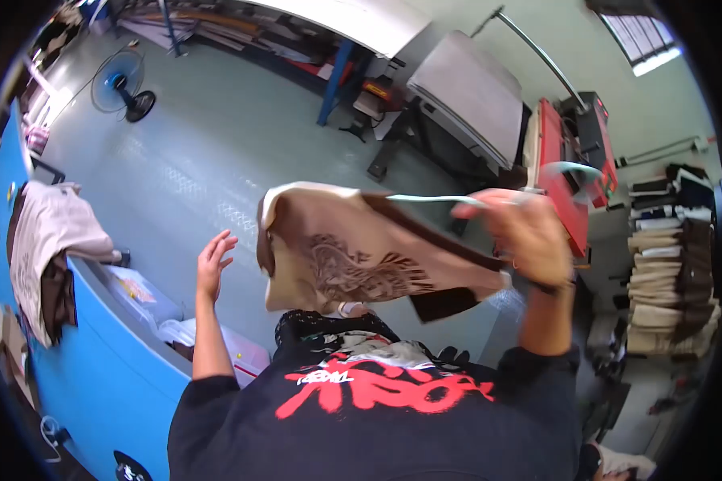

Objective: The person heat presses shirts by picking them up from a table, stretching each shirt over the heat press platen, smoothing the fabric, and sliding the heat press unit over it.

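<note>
One printed beige-and-brown cloth (337,228) is up in the air over the grey floor (168,144), between the hands. Left hand (214,260) is clear of it, fingers apart, nothing held. Right hand (532,239) is at the other end, by a pale teal strip (437,199) (motion blur, can't tell what it pinches). Similar beige cloth (60,220) drapes over the blue table (96,385), left side.
</note>
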`<state>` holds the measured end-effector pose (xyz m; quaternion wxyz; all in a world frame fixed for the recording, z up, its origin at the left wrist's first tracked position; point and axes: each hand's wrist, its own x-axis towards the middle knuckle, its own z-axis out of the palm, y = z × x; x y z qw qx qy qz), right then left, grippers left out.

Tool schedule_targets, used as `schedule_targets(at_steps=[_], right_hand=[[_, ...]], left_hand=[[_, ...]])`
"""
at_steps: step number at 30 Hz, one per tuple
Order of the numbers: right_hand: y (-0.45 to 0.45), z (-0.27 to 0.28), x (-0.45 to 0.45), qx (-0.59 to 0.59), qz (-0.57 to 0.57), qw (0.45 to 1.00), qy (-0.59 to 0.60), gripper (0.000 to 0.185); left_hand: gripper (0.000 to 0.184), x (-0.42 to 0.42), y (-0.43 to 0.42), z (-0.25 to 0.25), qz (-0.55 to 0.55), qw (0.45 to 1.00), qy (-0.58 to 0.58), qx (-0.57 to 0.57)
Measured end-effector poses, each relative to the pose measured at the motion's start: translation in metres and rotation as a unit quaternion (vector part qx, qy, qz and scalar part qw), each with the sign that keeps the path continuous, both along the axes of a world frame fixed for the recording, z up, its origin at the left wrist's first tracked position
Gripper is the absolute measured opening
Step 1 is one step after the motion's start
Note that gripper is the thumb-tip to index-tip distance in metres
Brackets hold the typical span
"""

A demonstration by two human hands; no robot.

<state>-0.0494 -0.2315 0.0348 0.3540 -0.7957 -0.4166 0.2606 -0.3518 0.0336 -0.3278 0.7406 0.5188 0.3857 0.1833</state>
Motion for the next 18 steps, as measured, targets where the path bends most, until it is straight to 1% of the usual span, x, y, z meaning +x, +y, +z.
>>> schedule_targets(at_steps=[1, 2, 3, 4, 5, 6, 8, 9, 10, 11, 12, 13, 14, 15, 16, 17, 18], right_hand=[[-0.016, 0.017, 0.000, 0.038, -0.009, 0.999, 0.001, 0.034], [-0.036, 0.036, 0.001, 0.063, -0.011, 0.998, -0.003, 0.038], [-0.055, 0.058, 0.000, 0.099, -0.002, 0.995, -0.008, 0.036], [-0.075, 0.079, -0.001, 0.135, 0.009, 0.991, -0.014, 0.035], [-0.093, 0.101, -0.006, 0.167, -0.026, 0.985, 0.032, 0.033], [-0.113, 0.116, -0.006, 0.256, -0.079, 0.963, 0.019, 0.030], [-0.138, 0.148, -0.001, 0.343, -0.139, 0.929, -0.003, 0.027], [-0.147, 0.162, 0.003, 0.343, -0.149, 0.927, -0.016, 0.027], [-0.164, 0.171, 0.014, 0.373, -0.199, 0.906, -0.029, 0.027], [-0.171, 0.177, 0.018, 0.387, -0.240, 0.890, -0.036, 0.026], [-0.178, 0.182, 0.022, 0.400, -0.280, 0.872, -0.043, 0.026], [-0.176, 0.175, 0.025, 0.418, -0.337, 0.837, -0.106, 0.027], [-0.174, 0.168, 0.028, 0.426, -0.398, 0.795, -0.166, 0.028], [-0.218, 0.165, 0.065, 0.361, -0.353, 0.839, -0.205, 0.031], [-0.231, 0.147, 0.096, 0.348, -0.347, 0.844, -0.215, 0.031], [-0.234, 0.117, 0.118, 0.346, -0.327, 0.860, -0.182, 0.032], [-0.237, 0.086, 0.141, 0.360, -0.277, 0.885, -0.098, 0.033]], left_hand=[[0.067, -0.008, 0.009, -0.032, 0.041, 0.998, -0.020, -0.040], [0.067, -0.014, 0.018, -0.069, 0.048, 0.998, -0.028, -0.037], [0.070, -0.017, 0.024, -0.107, 0.072, 0.993, 0.022, -0.094], [0.073, -0.010, 0.024, -0.131, 0.093, 0.982, 0.071, -0.151], [0.075, 0.002, 0.021, -0.145, 0.067, 0.977, 0.091, -0.181], [0.077, 0.018, 0.017, -0.152, 0.042, 0.971, 0.112, -0.209], [0.080, 0.072, 0.004, -0.147, 0.096, 0.959, -0.008, -0.267], [0.075, 0.102, 0.003, -0.135, 0.067, 0.943, -0.098, -0.310], [0.065, 0.135, 0.003, -0.117, -0.099, 0.872, -0.342, -0.336], [0.057, 0.172, -0.001, -0.113, -0.089, 0.805, -0.409, -0.420], [0.052, 0.194, -0.010, -0.079, -0.071, 0.848, -0.391, -0.350], [0.041, 0.210, -0.012, -0.053, -0.077, 0.874, -0.363, -0.314], [0.034, 0.215, -0.009, -0.044, -0.014, 0.869, -0.368, -0.331], [0.034, 0.212, -0.007, -0.025, 0.066, 0.845, -0.417, -0.327], [0.034, 0.205, -0.002, -0.026, 0.107, 0.842, -0.437, -0.297], [0.032, 0.186, 0.005, -0.026, 0.153, 0.841, -0.426, -0.297], [0.033, 0.167, 0.013, -0.021, 0.169, 0.837, -0.422, -0.304]])
